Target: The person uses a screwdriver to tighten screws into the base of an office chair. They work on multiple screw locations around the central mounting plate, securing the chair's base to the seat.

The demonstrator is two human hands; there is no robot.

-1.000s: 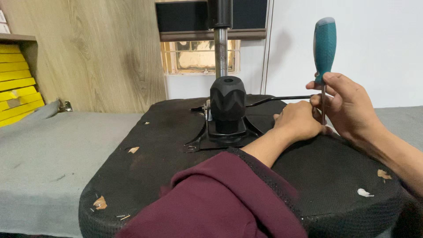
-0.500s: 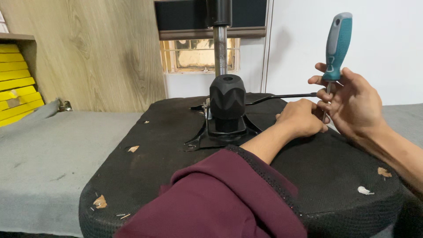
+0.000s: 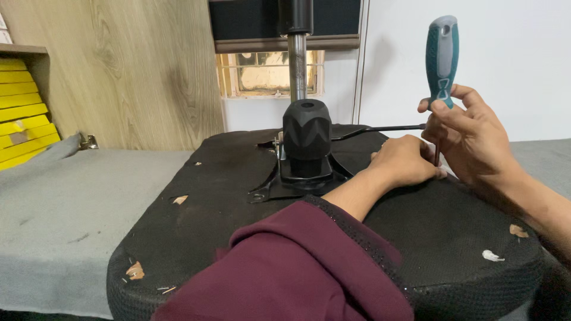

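Observation:
An upside-down black chair seat (image 3: 238, 226) lies on a grey work surface, with a black metal mechanism plate (image 3: 297, 178) and a black knob-like column housing (image 3: 306, 134) bolted at its centre. My right hand (image 3: 470, 139) grips a screwdriver with a teal and grey handle (image 3: 442, 56) held upright, its shaft pointing down at the seat's right side. My left hand (image 3: 404, 160), in a maroon sleeve, rests on the seat beside the shaft's lower end, fingers curled down near the tip. The tip itself is hidden behind my hands.
A thin black lever (image 3: 380, 129) sticks out to the right from the mechanism. A metal pole (image 3: 297, 59) rises behind the housing. Yellow stacked items (image 3: 21, 113) sit on a shelf at far left. A wood-grain panel (image 3: 131, 71) stands behind the grey surface (image 3: 53, 214).
My right hand with the screwdriver shifted slightly right, then back, and the handle now stands nearly vertical. My left hand stayed by the shaft's base.

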